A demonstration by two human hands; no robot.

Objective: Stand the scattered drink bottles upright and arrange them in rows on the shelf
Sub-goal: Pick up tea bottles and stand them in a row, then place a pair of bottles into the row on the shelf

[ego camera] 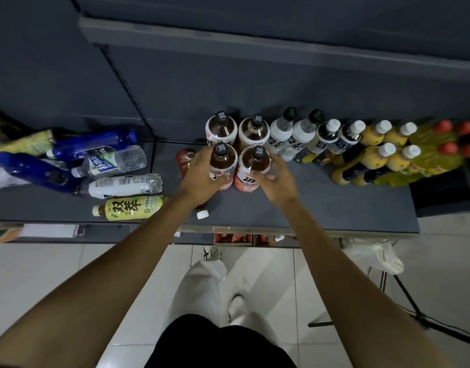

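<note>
Far left of the left hand: a heap of lying bottles, not yet stood. Two blue bottles, a clear water bottle, a white-labelled bottle and, nearest the shelf edge, a yellow-green tea bottle. All on their sides, some touching.

Just left of the left hand: a red bottle lying down, partly hidden by the wrist. Below the wrist a white cap shows; whether it belongs to a bottle under the forearm I cannot tell.

Left hand: fingers curled round the front-left brown tea bottle, upright. Forearm runs up from lower left, wrist roughly straight.

Right hand: grasps the front-right brown tea bottle, upright, thumb across the label. Forearm comes in from lower right. The two held bottles stand just beside each other, directly in front of two matching brown bottles.

Right of the right hand: rows already standing, two deep: white bottles with dark caps, dark-labelled bottles with white caps, yellow bottles, red-capped bottles.

Risks, as judged:
- Left forearm hangs over the white cap and red bottle; pulling back low could roll them off the front edge.
- Pushing the pair back too hard could tip the rear brown bottles.
- Tea bottle near the edge could roll if the heap is disturbed.
</note>
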